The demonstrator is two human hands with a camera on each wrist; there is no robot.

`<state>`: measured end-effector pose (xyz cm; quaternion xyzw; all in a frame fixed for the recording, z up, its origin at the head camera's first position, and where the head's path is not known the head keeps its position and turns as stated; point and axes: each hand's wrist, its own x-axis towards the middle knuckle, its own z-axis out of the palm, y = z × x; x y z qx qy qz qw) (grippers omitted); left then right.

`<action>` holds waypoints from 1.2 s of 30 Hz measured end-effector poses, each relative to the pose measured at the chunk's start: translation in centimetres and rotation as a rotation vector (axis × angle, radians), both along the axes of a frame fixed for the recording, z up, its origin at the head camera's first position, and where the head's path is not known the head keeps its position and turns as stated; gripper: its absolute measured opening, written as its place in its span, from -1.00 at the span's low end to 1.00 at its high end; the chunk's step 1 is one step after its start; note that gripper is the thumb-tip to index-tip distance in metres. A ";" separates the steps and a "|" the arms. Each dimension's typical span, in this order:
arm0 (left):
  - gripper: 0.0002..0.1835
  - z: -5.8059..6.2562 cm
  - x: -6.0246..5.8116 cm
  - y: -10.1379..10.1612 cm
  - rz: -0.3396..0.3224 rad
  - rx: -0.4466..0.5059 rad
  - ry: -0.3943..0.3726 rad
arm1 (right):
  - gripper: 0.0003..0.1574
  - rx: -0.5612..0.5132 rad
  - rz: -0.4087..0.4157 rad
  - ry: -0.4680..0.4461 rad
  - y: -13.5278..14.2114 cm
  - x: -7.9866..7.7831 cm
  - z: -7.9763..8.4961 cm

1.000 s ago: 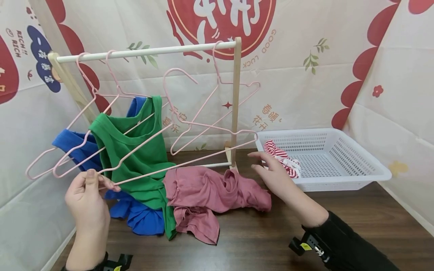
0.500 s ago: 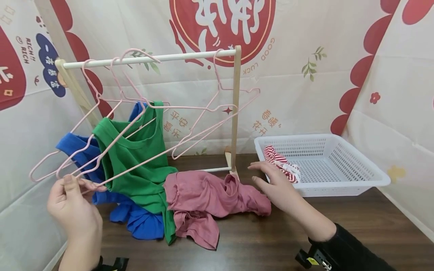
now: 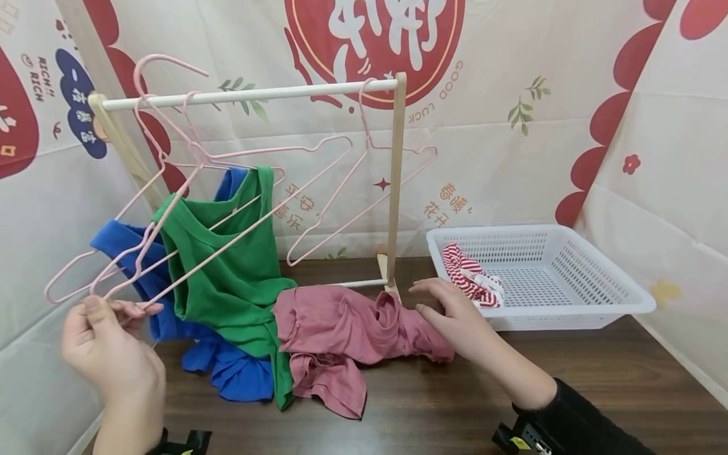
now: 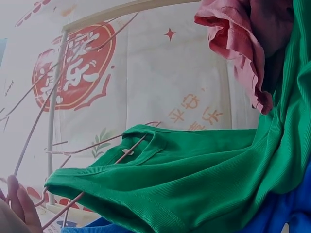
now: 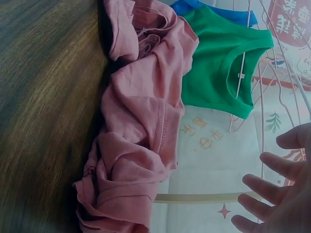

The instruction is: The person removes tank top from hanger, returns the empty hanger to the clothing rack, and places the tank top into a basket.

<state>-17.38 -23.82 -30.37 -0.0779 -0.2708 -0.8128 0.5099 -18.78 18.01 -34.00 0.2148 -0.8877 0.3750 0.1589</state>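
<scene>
Hung at 8 o'clock: blue top, green top; seemingly remaining: pink top, 6 o'clock, striped cloth, 4 o'clock; left hand pinches bare hanger; right hand spread.

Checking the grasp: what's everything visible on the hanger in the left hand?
The pink hanger is slim, bare, seemingly coated wire: open hook, shoulders with a dip near each end, straight bottom bar. It tilts, left end low, pinched there by the left hand. In the head view its hook rises above the white rail, tip to the right, and its bar crosses before the green top; whether it touches either is unclear.
</scene>
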 end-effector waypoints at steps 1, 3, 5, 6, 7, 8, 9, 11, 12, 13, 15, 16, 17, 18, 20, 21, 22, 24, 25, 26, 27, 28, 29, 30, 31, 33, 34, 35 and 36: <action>-0.66 0.0 0.0 0.1 0.002 -0.031 -0.015 | -0.67 0.001 -0.001 -0.002 0.0 0.0 -0.1; -0.66 -0.1 -0.1 0.5 0.017 -0.108 -0.046 | -0.67 0.003 -0.002 -0.006 -0.1 0.0 -0.1; -0.66 -0.2 -0.2 1.1 0.045 -0.193 -0.078 | -0.68 0.005 -0.002 -0.011 -0.2 0.0 -0.1; -0.65 -0.2 -0.3 1.3 0.064 -0.235 -0.093 | -0.67 0.006 -0.003 -0.011 -0.2 0.0 -0.1; -0.64 -0.1 -0.4 1.7 0.076 -0.268 -0.100 | -0.67 0.008 -0.003 -0.012 -0.3 0.0 0.0; -0.64 -0.1 -0.5 2.0 0.091 -0.304 -0.106 | -0.67 0.013 -0.004 -0.010 -0.3 0.1 0.0; -0.64 -0.1 -0.6 2.4 0.104 -0.343 -0.109 | -0.67 0.019 -0.006 -0.009 -0.3 0.1 0.0; -0.64 0.1 -0.9 3.1 0.118 -0.393 -0.108 | -0.67 0.038 -0.008 -0.003 -0.4 0.2 0.0; -0.64 0.1 -1.0 3.4 0.122 -0.419 -0.113 | -0.66 0.056 -0.011 0.003 -0.5 0.2 -0.1; -0.65 0.2 -1.2 3.8 0.124 -0.446 -0.122 | -0.66 0.081 -0.012 0.013 -0.6 0.3 -0.1; -0.66 0.5 -1.5 4.4 0.107 -0.476 -0.138 | -0.65 0.143 -0.010 0.040 -0.7 0.3 -0.2; -0.67 0.6 -1.6 4.8 0.099 -0.489 -0.155 | -0.63 0.179 -0.008 0.056 -0.8 0.3 -0.2; -0.68 0.7 -1.8 5.1 0.099 -0.513 -0.174 | -0.61 0.215 -0.006 0.074 -0.9 0.2 -0.3; -0.69 0.8 -2.0 5.4 0.098 -0.540 -0.192 | -0.59 0.250 -0.003 0.092 -1.0 0.2 -0.3; -0.71 1.1 -2.2 5.9 0.073 -0.561 -0.227 | -0.54 0.308 0.002 0.121 -1.2 0.2 -0.4; -0.72 1.2 -2.4 6.2 0.072 -0.580 -0.247 | -0.51 0.331 0.002 0.133 -1.2 0.2 -0.4; -0.72 1.3 -2.5 6.5 0.072 -0.597 -0.265 | -0.49 0.351 0.002 0.144 -1.3 0.1 -0.5; -0.72 1.5 -2.7 6.9 0.055 -0.615 -0.288 | -0.46 0.381 0.004 0.158 -1.5 0.1 -0.6; -0.72 1.5 -2.8 7.1 0.044 -0.618 -0.297 | -0.44 0.392 0.003 0.163 -1.5 0.1 -0.6; -0.71 1.5 -3.0 7.2 0.040 -0.627 -0.303 | -0.43 0.402 0.003 0.168 -1.5 0.1 -0.7; -0.70 1.6 -3.1 7.4 0.037 -0.635 -0.311 | -0.42 0.410 0.005 0.172 -1.6 0.1 -0.8; -0.70 1.6 -3.2 7.5 0.035 -0.644 -0.318 | -0.41 0.417 0.007 0.172 -1.6 0.1 -0.8; -0.69 1.6 -3.3 7.6 0.032 -0.653 -0.321 | -0.40 0.423 0.007 0.171 -1.6 0.2 -0.9; -0.68 1.6 -3.4 7.7 0.034 -0.667 -0.327 | -0.39 0.427 0.007 0.172 -1.6 0.2 -0.9; -0.68 1.7 -3.6 7.8 0.041 -0.685 -0.337 | -0.39 0.432 0.006 0.171 -1.7 0.2 -1.0; -0.67 1.8 -3.9 8.1 0.047 -0.719 -0.358 | -0.37 0.439 0.005 0.164 -1.7 0.3 -1.1; -0.66 1.8 -4.0 8.2 0.047 -0.734 -0.365 | -0.37 0.441 0.003 0.160 -1.8 0.3 -1.1; -0.66 1.9 -4.1 8.3 0.044 -0.748 -0.373 | -0.37 0.444 0.002 0.157 -1.8 0.3 -1.2; -0.65 1.9 -4.2 8.4 0.041 -0.761 -0.381 | -0.36 0.447 0.002 0.155 -1.9 0.3 -1.2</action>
